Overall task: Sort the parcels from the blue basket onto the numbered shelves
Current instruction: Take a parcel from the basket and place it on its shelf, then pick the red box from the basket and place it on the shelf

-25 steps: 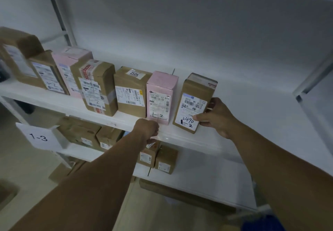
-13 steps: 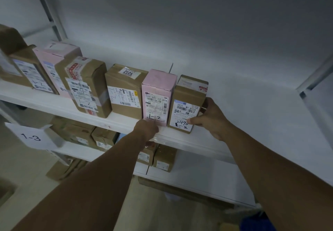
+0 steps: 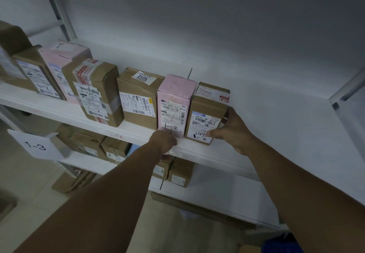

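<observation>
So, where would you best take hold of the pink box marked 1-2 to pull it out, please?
Probably by its top, from the front: thumb on the label face, fingers over the top. The pink box stands upright with the 1012 box and the brown parcel close against its sides, so only top and front are free.

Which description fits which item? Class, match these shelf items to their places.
1. brown parcel with 1012 sticker
2. pink parcel marked 1-2
3. brown parcel marked 2490
4. 1-3 sign

A. gripped by the right hand
B. hanging below the upper shelf, far left
C. left hand just in front
D. immediately left of item 2

Pairs: 1-D, 2-C, 3-A, 4-B.
</observation>
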